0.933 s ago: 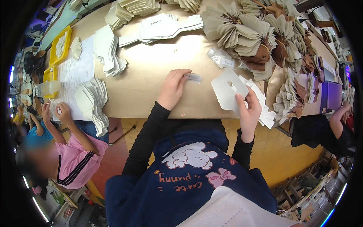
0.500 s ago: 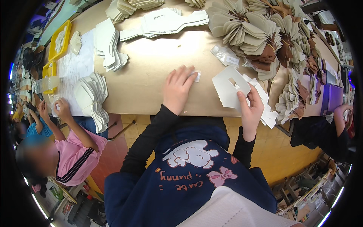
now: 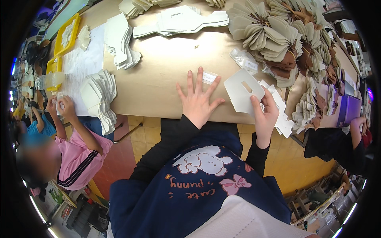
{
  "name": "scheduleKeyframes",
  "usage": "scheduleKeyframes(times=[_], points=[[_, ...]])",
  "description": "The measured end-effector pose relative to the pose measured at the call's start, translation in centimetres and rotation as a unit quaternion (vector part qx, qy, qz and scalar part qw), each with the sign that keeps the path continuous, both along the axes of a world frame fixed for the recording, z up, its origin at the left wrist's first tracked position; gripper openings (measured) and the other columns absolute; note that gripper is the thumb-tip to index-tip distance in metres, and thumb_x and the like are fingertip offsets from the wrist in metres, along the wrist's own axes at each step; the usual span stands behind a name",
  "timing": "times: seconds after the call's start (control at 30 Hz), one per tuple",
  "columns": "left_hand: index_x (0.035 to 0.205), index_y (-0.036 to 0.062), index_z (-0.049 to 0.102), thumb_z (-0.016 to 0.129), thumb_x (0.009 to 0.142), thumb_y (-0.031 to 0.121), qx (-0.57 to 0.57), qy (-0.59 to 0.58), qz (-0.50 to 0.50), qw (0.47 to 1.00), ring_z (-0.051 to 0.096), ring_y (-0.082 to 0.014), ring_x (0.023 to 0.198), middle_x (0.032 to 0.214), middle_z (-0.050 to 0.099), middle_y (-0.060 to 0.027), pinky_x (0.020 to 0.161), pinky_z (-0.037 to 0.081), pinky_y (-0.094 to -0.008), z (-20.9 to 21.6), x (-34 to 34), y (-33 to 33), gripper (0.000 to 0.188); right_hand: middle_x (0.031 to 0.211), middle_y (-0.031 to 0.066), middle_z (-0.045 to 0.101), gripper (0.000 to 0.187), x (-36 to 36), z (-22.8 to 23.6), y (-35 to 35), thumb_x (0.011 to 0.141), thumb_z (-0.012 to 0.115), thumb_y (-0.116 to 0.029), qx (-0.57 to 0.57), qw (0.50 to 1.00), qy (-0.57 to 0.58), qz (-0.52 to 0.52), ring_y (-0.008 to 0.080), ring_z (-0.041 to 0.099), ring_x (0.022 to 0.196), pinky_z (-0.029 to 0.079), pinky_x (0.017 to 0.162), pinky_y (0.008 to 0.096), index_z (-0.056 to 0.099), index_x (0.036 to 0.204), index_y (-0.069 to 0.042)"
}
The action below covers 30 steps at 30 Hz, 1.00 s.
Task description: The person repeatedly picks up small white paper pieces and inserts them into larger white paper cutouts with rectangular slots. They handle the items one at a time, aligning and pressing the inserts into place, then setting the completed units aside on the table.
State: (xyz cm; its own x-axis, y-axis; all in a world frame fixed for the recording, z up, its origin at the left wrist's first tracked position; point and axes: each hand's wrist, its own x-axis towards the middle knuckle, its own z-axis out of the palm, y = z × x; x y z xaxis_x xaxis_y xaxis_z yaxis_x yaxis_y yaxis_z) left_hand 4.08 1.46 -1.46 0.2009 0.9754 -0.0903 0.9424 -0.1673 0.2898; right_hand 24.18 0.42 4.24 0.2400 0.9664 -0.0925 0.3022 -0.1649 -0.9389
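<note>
My left hand (image 3: 199,101) lies flat on the tan tabletop with its fingers spread, holding nothing. Against its index finger is a small see-through packet with a white label (image 3: 208,78). Between the thumb and fingers of my right hand (image 3: 266,115) is a white flat cut piece (image 3: 237,94) with a rectangular slot, raised a little over the table's near edge. Behind that hand, a loose fan of white cut pieces (image 3: 284,121) lies at the table edge, partly hidden by my fingers.
Tied bundles of beige and brown pieces (image 3: 274,39) crowd the right. Stacks of white pieces stand at the back (image 3: 182,22) and left (image 3: 99,99). Plastic bags (image 3: 244,59) lie near the bundles. Yellow trays (image 3: 65,35) and a person in pink (image 3: 85,158) are at left.
My left hand has spread its fingers and slid slightly right and nearer, uncovering more of the labelled packet. My right hand still holds the white piece.
</note>
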Motion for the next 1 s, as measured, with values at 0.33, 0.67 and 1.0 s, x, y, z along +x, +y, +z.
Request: scheduleKeyframes(times=[0.33,0.67,1.0], points=[[0.136,0.0270,0.060,0.068,0.091,0.032,0.071,-0.137,0.021,0.988,0.021,-0.0399,0.147,0.156,0.037,-0.0122,0.113,0.020,-0.0628,0.8,-2.8,3.7,0.046,0.101,0.0098,0.071,0.036,-0.5,0.8,0.8,0.099,0.064,-0.010,-0.002,0.994,0.107,0.008,0.0114,0.065,0.089,0.049,0.081,0.0240,0.059,0.129,0.009],[0.083,0.0151,0.074,0.079,0.081,0.023,0.066,-0.209,0.042,0.975,0.025,-0.0381,0.143,0.147,0.049,-0.0056,0.114,0.020,-0.0509,-0.9,-4.8,6.7,0.010,0.101,0.0078,0.071,0.031,-0.8,-0.1,1.8,0.097,0.064,-0.008,-0.032,0.996,0.078,0.028,0.0104,0.064,0.088,0.050,0.080,0.0246,0.064,0.126,0.005],[0.104,0.0193,0.071,0.078,0.081,0.021,0.039,-0.200,0.008,0.979,0.024,-0.0342,0.147,0.152,0.044,-0.0040,0.115,0.014,-0.0526,-0.7,-5.4,8.7,0.025,0.087,0.0139,0.070,0.029,-1.3,0.0,4.5,0.095,0.066,-0.007,-0.106,0.984,-0.004,0.146,0.0153,0.065,0.077,0.049,0.072,0.0267,0.061,0.124,-0.001]])
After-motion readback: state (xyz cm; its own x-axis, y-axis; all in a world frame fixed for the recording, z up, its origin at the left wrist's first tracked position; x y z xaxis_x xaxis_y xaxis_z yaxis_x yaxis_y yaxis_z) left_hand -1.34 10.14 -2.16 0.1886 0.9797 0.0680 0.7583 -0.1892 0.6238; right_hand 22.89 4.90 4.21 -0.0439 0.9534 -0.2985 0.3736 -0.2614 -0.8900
